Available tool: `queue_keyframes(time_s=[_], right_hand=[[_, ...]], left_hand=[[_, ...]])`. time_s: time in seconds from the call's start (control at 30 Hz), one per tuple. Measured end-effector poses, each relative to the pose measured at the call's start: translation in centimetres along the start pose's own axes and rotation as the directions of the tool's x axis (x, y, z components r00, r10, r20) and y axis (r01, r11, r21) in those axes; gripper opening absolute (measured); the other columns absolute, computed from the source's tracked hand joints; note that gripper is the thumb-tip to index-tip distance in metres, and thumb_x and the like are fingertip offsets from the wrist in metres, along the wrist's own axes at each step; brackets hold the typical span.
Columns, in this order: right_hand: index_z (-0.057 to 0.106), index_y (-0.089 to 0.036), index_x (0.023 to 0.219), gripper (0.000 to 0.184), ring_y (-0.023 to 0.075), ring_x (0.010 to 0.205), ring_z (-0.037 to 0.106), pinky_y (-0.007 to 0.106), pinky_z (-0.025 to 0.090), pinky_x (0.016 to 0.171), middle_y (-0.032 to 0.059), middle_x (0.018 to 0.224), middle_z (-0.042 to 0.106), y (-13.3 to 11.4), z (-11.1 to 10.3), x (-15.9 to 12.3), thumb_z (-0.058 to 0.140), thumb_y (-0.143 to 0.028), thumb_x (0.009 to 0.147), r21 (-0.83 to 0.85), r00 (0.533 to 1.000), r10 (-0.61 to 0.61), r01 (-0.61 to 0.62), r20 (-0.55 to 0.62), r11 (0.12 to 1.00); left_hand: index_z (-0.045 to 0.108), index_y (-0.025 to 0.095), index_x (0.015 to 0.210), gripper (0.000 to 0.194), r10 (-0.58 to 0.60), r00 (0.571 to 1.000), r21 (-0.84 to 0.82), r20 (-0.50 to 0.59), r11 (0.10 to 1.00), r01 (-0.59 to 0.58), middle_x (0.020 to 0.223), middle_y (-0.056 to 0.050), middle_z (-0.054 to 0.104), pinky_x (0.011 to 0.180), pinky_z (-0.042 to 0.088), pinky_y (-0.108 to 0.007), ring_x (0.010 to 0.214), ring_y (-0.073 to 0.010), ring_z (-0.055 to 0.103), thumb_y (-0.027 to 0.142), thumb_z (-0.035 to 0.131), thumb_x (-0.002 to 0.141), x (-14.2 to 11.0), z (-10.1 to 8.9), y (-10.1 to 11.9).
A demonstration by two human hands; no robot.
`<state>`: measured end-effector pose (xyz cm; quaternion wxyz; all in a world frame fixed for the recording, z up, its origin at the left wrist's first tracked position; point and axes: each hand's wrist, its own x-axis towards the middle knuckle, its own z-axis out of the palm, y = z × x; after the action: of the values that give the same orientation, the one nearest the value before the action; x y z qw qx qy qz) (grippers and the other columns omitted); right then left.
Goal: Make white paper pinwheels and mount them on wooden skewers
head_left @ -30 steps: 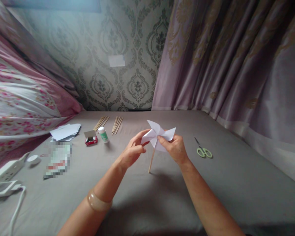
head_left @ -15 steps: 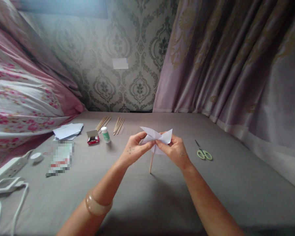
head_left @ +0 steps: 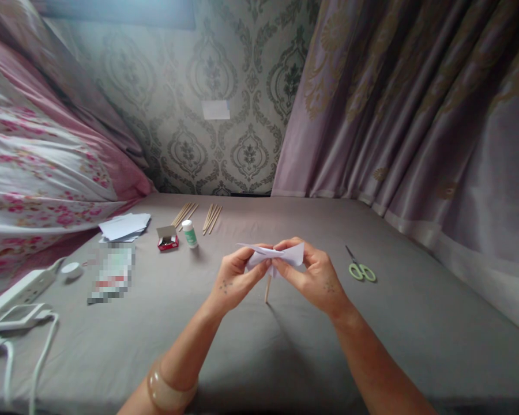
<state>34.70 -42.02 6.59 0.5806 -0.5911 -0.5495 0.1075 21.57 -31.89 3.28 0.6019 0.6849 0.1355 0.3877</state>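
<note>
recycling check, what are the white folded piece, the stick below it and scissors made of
White folded piece: probably matte paper, thin with crisp edges. Stick: likely bare wood, tan and unvarnished-looking. Scissors: pale green handles, seemingly smooth plastic; slim dark blades, presumably metal.

A flat surface is covered by a grey cloth (head_left: 398, 340). On its left side, papers (head_left: 125, 227), a blurred packet (head_left: 115, 271) and a power strip (head_left: 19, 294) are laid. Two bunches of sticks (head_left: 212, 219) are spread near a red box (head_left: 168, 242) and an upright bottle (head_left: 189, 235); scissors (head_left: 360, 271) are placed at right.
</note>
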Motion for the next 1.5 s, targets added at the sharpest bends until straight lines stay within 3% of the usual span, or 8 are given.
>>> queue_keyframes(time_s=[0.1,0.23,0.47,0.7,0.93,1.17,1.33,1.5], right_hand=[[0.068,-0.021,0.097,0.021,0.0153,0.073,0.064,0.026,0.051,0.069,0.0017,0.085,0.069,-0.2,0.0,-0.2,0.067,-0.024,0.076,-0.032,0.999,-0.040,0.040,-0.011,0.999],[0.071,-0.023,0.092,0.014,0.0154,0.081,0.065,0.027,0.051,0.076,0.0018,0.087,0.068,-0.3,-0.2,-0.4,0.065,-0.021,0.080,-0.042,0.989,-0.149,0.149,0.015,0.988],[0.072,-0.023,0.091,0.012,0.0149,0.079,0.063,0.026,0.052,0.074,0.0020,0.084,0.066,-0.2,-0.6,-0.7,0.066,-0.022,0.080,-0.058,0.991,-0.137,0.137,0.000,0.989],[0.072,-0.022,0.090,0.011,0.0142,0.076,0.063,0.025,0.052,0.070,0.0017,0.083,0.064,-0.3,-0.8,-1.0,0.065,-0.022,0.081,-0.051,0.989,-0.150,0.151,0.017,0.987],[0.070,-0.021,0.092,0.013,0.0146,0.077,0.063,0.026,0.051,0.069,0.0030,0.083,0.064,-0.9,-0.9,-1.6,0.062,-0.017,0.083,-0.080,0.967,-0.245,0.250,0.065,0.965],[0.068,-0.022,0.092,0.013,0.0169,0.078,0.063,0.030,0.052,0.072,0.0041,0.082,0.065,-0.7,-0.9,-1.7,0.059,-0.018,0.084,-0.130,0.960,-0.269,0.277,0.075,0.952],[0.067,-0.021,0.086,0.008,0.0162,0.075,0.063,0.029,0.052,0.070,0.0034,0.082,0.067,-0.1,-0.7,-0.5,0.062,-0.020,0.080,-0.092,0.980,-0.195,0.198,0.042,0.976],[0.069,-0.017,0.083,0.017,0.0167,0.066,0.064,0.027,0.051,0.062,0.0033,0.076,0.071,1.4,-0.6,1.6,0.069,-0.030,0.071,0.048,0.995,0.100,-0.100,-0.010,0.994]], left_hand=[[0.072,0.016,0.100,0.031,0.003,1.000,-0.007,-0.025,1.000,-0.003,0.094,-0.007,0.072,0.077,0.048,-0.027,0.083,-0.0183,0.063,0.035,0.071,0.076,-0.3,0.2,0.0],[0.073,0.017,0.097,0.028,0.015,1.000,-0.045,-0.026,0.999,-0.016,0.096,-0.008,0.073,0.085,0.048,-0.030,0.090,-0.0210,0.064,0.034,0.071,0.076,-0.5,0.5,0.0],[0.073,0.017,0.099,0.028,-0.008,1.000,-0.016,-0.010,1.000,0.008,0.094,-0.007,0.073,0.079,0.049,-0.030,0.085,-0.0203,0.064,0.035,0.069,0.078,-0.8,0.9,0.0],[0.074,0.016,0.091,0.020,0.146,0.989,0.078,0.034,0.986,-0.148,0.087,-0.008,0.070,0.075,0.048,-0.029,0.080,-0.0186,0.062,0.030,0.068,0.079,-0.6,0.7,0.4],[0.073,0.017,0.087,0.011,0.314,0.947,0.049,0.069,0.947,-0.318,0.079,-0.009,0.068,0.071,0.047,-0.031,0.075,-0.0178,0.060,0.020,0.066,0.079,-1.2,0.6,0.5],[0.073,0.017,0.084,0.009,0.330,0.943,0.094,0.052,0.938,-0.334,0.079,-0.009,0.068,0.077,0.047,-0.035,0.075,-0.0183,0.060,0.020,0.066,0.079,-1.4,0.7,0.1],[0.073,0.017,0.086,0.012,0.281,0.959,0.086,0.038,0.955,-0.283,0.078,-0.007,0.067,0.074,0.045,-0.031,0.075,-0.0171,0.059,0.024,0.067,0.079,0.0,0.6,-0.3],[0.072,0.015,0.093,0.032,0.009,1.000,0.032,0.004,0.999,-0.009,0.084,-0.006,0.069,0.077,0.045,-0.031,0.079,-0.0182,0.059,0.041,0.070,0.075,1.9,1.0,-1.1]])
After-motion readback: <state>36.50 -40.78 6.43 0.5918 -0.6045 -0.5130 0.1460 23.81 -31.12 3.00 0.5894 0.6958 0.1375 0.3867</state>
